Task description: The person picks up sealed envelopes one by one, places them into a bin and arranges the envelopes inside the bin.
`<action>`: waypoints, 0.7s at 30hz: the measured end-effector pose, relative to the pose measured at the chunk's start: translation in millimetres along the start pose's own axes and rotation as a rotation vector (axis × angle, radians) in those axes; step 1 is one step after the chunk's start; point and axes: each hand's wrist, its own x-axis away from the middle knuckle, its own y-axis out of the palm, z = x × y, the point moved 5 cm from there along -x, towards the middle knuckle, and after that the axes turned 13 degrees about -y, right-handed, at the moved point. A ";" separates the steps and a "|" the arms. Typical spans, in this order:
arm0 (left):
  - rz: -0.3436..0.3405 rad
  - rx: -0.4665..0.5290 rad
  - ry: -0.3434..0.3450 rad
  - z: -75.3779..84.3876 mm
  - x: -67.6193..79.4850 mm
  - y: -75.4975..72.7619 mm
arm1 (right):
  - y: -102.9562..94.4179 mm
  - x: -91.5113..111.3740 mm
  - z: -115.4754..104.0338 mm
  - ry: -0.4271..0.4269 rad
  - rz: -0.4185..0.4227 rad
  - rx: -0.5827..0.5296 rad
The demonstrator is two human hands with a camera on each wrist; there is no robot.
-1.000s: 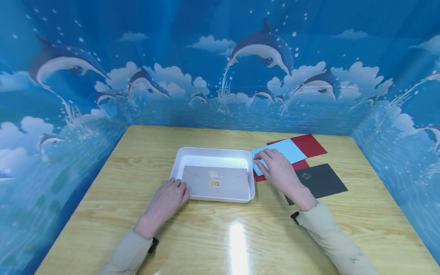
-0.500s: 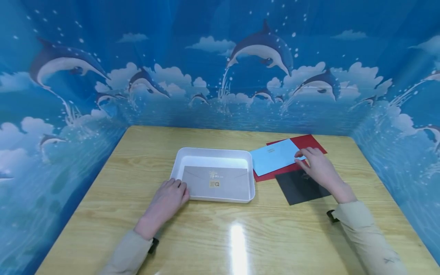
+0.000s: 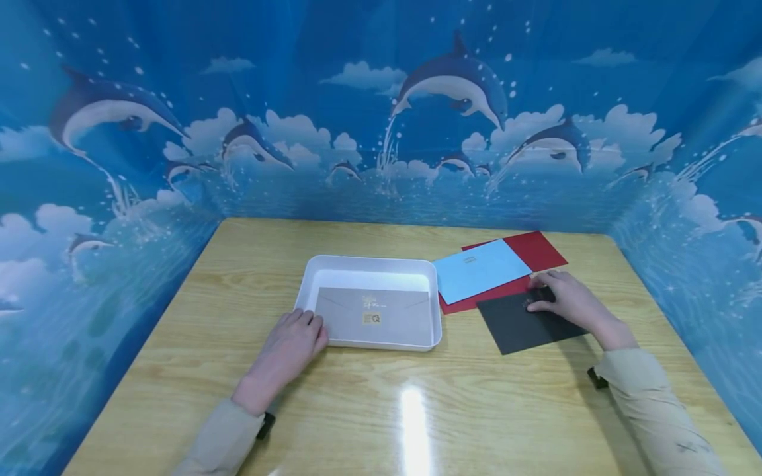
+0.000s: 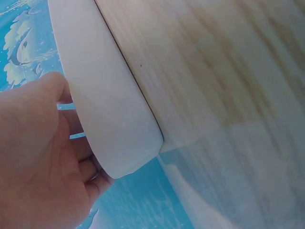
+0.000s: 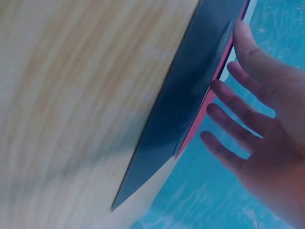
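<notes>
My left hand [image 3: 290, 342] holds the near-left corner of a white tray [image 3: 372, 262], fingers bent over its rim. From the left wrist view, the tray's outer wall [image 4: 105, 95] lies against these fingers. In the tray lies a grey envelope [image 3: 339, 317] with gold print and a stamp-like patch. Over a black envelope [image 3: 512, 330] on the table is my right hand [image 3: 574, 304], its thumb and fingers spread apart. The right wrist view has the thumb tip at the black envelope's [image 5: 176, 95] far part and the other fingers loosely bent near its far edge.
Behind the black envelope, a light blue envelope [image 3: 479, 274] overlaps red envelopes [image 3: 536, 250] right of the tray. Dolphin-printed blue curtains [image 3: 381, 192] stand around the back and sides of the wooden table [image 3: 357, 410].
My right hand has moved from the blue envelope rightward and toward me, over the black envelope. The left hand and the tray have stayed put.
</notes>
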 end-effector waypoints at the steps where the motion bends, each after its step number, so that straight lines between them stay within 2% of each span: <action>1: 0.003 0.006 -0.004 0.2 -0.1 -0.6 | 1.0 1.1 1.5 0.006 -0.009 0.003; 9: -0.005 0.000 -0.002 0.5 -0.3 -0.2 | 10.2 3.3 12.4 0.049 -0.073 -0.012; 15: 0.002 0.020 -0.016 0.1 -0.6 -0.5 | 13.4 3.3 10.3 0.068 -0.099 -0.061; 21: -0.027 0.023 -0.043 -0.8 -1.1 1.1 | 15.3 6.2 7.4 0.110 -0.125 -0.100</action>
